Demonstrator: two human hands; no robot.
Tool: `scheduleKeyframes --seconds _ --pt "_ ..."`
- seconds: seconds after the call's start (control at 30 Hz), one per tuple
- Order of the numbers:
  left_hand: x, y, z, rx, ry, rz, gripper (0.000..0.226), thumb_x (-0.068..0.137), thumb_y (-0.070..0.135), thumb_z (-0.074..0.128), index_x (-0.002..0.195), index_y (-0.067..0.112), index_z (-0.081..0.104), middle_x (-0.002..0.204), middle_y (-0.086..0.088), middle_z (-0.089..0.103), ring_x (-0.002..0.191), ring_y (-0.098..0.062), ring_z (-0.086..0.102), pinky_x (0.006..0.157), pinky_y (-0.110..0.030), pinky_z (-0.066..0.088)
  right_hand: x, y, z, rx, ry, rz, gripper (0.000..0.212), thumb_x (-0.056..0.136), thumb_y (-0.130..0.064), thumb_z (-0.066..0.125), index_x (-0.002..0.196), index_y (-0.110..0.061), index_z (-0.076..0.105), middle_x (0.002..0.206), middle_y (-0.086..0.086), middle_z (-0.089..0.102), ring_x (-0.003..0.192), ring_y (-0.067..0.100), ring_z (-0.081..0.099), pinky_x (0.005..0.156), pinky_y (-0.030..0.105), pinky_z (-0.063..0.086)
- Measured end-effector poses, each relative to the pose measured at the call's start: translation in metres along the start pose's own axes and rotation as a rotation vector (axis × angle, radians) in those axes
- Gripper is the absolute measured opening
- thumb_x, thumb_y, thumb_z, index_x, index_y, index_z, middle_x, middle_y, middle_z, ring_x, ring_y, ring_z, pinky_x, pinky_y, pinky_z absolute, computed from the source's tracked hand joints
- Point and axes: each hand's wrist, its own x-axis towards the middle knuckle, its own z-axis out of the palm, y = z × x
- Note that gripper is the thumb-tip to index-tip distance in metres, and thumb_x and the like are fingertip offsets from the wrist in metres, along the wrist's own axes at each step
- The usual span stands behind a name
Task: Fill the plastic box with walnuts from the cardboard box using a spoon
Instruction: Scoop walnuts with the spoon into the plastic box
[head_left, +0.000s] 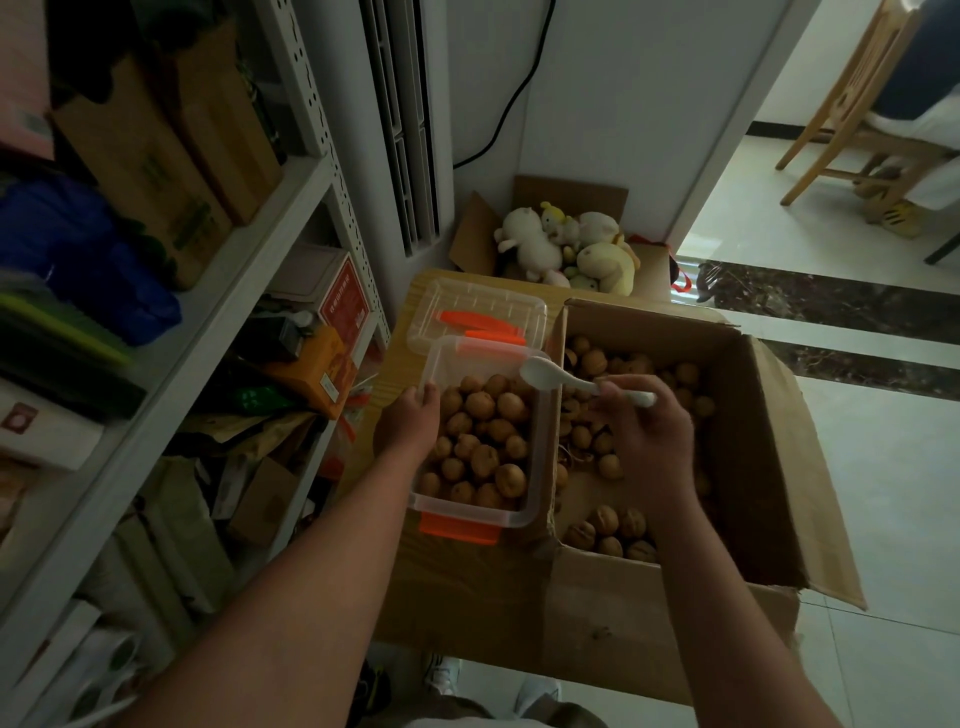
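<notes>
A clear plastic box (540, 457) with orange clips stands on a wooden surface, holding several walnuts (480, 441). My left hand (410, 423) grips its left wall. To its right, an open cardboard box (753, 467) holds more walnuts (608, 462). My right hand (647, 434) pinches the handle of a white spoon (540, 375). The spoon's empty bowl hovers over the far right corner of the plastic box.
The box's clear lid (483, 306) with orange clips lies just behind it. A metal shelf rack (218, 291) full of boxes runs along the left. A carton of plush toys (566, 244) sits behind. Tiled floor and a wooden chair (852, 104) are to the right.
</notes>
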Motion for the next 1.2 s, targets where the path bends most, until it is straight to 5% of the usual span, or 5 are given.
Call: scheduleKeyframes --seconds 0.17,0.33,0.67,0.97,1.2 --pt "0.001 -0.001 0.001 -0.022 -0.006 0.002 0.056 0.099 0.050 0.026 0.127 0.011 0.055 0.123 -0.014 0.059 0.109 -0.031 0.056 0.078 -0.033 0.039 -0.006 -0.003 0.012 -0.326 -0.317 -0.364 0.020 0.082 0.008 0.060 0.097 -0.001 0.069 0.106 0.003 0.060 0.097 0.002 0.057 0.081 0.008 0.047" --pt "0.001 -0.001 0.001 -0.026 0.000 0.007 0.056 0.099 0.049 0.026 0.127 0.010 0.055 0.124 -0.014 0.059 0.111 -0.031 0.055 0.079 -0.033 0.038 -0.011 0.010 0.018 -0.472 -0.523 -0.334 0.032 0.079 0.015 0.060 0.101 -0.006 0.068 0.119 0.005 0.060 0.106 0.020 0.062 0.084 0.028 0.056" --pt "0.001 -0.001 0.002 -0.028 -0.007 -0.003 0.056 0.099 0.050 0.027 0.126 0.010 0.055 0.125 -0.013 0.059 0.111 -0.031 0.055 0.081 -0.035 0.039 0.003 -0.005 0.003 -0.531 -0.654 -0.278 0.033 0.075 0.017 0.057 0.089 -0.011 0.069 0.103 -0.007 0.058 0.094 0.013 0.063 0.076 0.026 0.056" --pt "0.001 -0.001 0.000 -0.018 -0.009 0.002 0.057 0.099 0.050 0.026 0.128 0.010 0.054 0.125 -0.014 0.058 0.112 -0.032 0.054 0.084 -0.036 0.041 -0.003 0.006 -0.030 -0.378 0.115 -0.325 0.011 0.088 -0.003 0.060 0.094 0.001 0.068 0.096 0.008 0.062 0.087 0.011 0.059 0.075 0.010 0.046" --pt "0.001 -0.001 0.001 -0.031 -0.004 -0.004 0.056 0.099 0.050 0.026 0.128 0.011 0.054 0.126 -0.012 0.058 0.112 -0.030 0.055 0.081 -0.034 0.039 -0.021 0.055 -0.051 -0.653 0.150 0.072 0.014 0.088 -0.003 0.060 0.075 0.000 0.059 0.072 0.009 0.053 0.063 0.025 0.053 0.051 0.020 0.033"
